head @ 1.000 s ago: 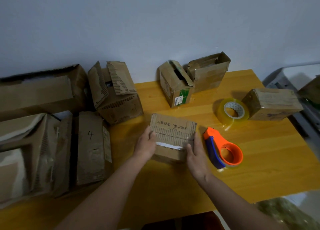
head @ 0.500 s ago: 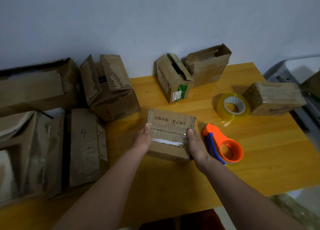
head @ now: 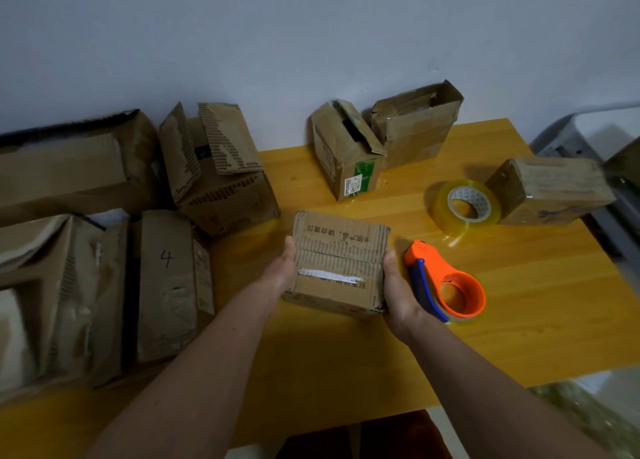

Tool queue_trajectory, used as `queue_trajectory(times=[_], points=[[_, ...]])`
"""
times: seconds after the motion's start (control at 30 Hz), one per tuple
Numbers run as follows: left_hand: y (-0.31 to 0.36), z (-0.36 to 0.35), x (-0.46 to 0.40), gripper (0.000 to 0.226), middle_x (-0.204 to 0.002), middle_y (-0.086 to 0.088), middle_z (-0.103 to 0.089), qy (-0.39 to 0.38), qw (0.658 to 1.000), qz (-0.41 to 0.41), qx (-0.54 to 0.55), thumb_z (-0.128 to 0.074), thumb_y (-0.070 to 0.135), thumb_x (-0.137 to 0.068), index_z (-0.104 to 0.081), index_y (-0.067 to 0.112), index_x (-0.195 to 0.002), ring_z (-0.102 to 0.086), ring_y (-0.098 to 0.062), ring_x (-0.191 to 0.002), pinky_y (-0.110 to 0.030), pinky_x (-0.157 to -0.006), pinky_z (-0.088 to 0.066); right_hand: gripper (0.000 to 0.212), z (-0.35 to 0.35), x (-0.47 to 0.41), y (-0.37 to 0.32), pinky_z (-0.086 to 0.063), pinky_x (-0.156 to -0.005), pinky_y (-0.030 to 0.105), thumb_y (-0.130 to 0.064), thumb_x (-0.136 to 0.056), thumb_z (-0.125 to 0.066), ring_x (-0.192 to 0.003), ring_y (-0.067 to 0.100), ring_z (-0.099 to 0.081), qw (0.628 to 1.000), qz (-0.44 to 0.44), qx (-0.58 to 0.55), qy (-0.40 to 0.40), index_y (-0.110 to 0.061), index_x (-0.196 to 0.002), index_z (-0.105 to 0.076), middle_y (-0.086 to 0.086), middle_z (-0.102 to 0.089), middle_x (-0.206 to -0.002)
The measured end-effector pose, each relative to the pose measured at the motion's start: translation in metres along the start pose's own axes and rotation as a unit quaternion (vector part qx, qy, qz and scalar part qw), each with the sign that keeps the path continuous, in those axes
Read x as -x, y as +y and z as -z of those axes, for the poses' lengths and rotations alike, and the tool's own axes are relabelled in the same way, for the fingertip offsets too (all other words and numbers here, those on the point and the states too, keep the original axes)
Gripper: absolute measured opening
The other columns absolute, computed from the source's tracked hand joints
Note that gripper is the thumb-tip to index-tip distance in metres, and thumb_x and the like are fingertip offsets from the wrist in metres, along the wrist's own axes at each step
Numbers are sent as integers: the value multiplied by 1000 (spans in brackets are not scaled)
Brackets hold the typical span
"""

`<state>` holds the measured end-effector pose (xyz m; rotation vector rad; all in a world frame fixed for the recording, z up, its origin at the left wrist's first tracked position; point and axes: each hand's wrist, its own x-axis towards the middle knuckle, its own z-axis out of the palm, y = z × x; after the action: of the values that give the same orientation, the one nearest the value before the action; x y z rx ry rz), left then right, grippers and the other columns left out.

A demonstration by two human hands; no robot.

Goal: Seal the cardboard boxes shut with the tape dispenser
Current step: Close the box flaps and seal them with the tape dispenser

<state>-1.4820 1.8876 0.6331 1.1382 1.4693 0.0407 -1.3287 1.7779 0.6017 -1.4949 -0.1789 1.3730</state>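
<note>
Yellow table (head: 519, 320), hands (head: 282, 271) round box (head: 337, 263)

Both forearms reach forward, left hand (head: 282, 268); right hand (head: 398, 290), palms facing inward, fingers curled

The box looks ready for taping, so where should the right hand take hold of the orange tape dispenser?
Probably by the blue handle strip of the tape dispenser, coming from its near left side, where the right hand already is. The handle runs along that edge; the orange ring faces right.
</note>
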Motion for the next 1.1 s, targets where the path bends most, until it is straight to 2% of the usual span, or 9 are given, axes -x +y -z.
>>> queue_trajectory(times=[0.13, 0.23, 0.3, 0.37, 0.5, 0.7, 0.8, 0.97, 1.1], points=[[4, -1, 5, 59, -114, -6, -63, 5, 1000, -18, -19, -12, 58, -99, -56, 29, -127, -60, -21, -104, -40, -90, -48, 49, 3, 6, 0, -42, -105, 48, -60, -96, -29, -115, 16, -61, 999, 35, 13, -5, -45, -141, -38, -7, -66, -122], [1, -7, 7, 49, -159, -4, -18, 160, 972, -131, -109, -23, 42, -104, -19, 35, -152, -26, -25, -142, -45, -110, -29, 43, 6, 14, -10, -29, -115, 37, -27, -103, -34, -136, 16, -40, 984, 134, 96, 74, -30, -146, -37, 1, -46, -146], [-6, -12, 16, 57, -162, 5, 1, 232, 926, -240, -179, -33, 33, -103, -7, 32, -153, -11, -18, -147, -34, -111, -25, 45, 6, 23, -18, -15, -118, 26, -11, -103, -34, -145, 14, -20, 924, 269, 241, 127, -16, -147, -33, 2, -26, -156], [-20, -18, 21, 64, -160, 5, 16, 201, 862, -334, -324, -32, 35, -102, 7, 25, -152, 5, -13, -146, -28, -114, -9, 45, -4, 31, -19, -7, -119, 23, -16, -103, -36, -147, 9, -9, 831, 379, 405, 40, -13, -147, -33, -4, -20, -156], [-36, -19, 19, 81, -155, -10, 27, 138, 747, -342, -553, 7, 62, -87, 18, 10, -148, 26, -20, -144, -34, -117, 15, 60, -19, 32, -9, 6, -120, 28, -49, -101, -19, -143, 5, 12, 625, 362, 688, -72, -17, -152, -15, -6, -2, -159], [-32, -22, 18, 99, -152, -14, 34, 133, 755, -292, -572, 12, 75, -77, 22, 5, -147, 33, -24, -140, -38, -117, 15, 78, 6, 35, -10, 8, -118, 29, -62, -93, -3, -145, 11, 10, 565, 359, 743, -11, -13, -152, -15, 0, -4, -160], [-29, -24, 22, 108, -149, -11, 40, 137, 815, -238, -511, 1, 83, -71, 24, 10, -147, 32, -25, -141, -42, -116, 4, 71, 14, 40, -3, 7, -118, 26, -56, -97, -14, -145, 13, 19, 625, 330, 707, 26, -11, -150, -4, 2, 11, -160], [-12, -26, 17, 100, -161, -3, -6, 139, 910, -206, -331, -54, 55, -89, 14, 18, -152, -23, -22, -143, -37, -107, -34, 68, -9, 45, 9, 11, -102, -2, -30, -102, -37, -139, -4, 26, 878, 263, 400, 13, -17, -151, 9, -8, 32, -153], [3, -10, 6, 54, -111, 2, -54, 150, 938, -199, -240, -39, 34, -102, -23, 23, -152, -50, -11, -89, -20, -64, -41, 69, -14, 52, 21, 7, -109, 4, -21, -102, -38, -142, -2, 16, 915, 252, 316, 24, -18, -150, 11, -6, 19, -158]])
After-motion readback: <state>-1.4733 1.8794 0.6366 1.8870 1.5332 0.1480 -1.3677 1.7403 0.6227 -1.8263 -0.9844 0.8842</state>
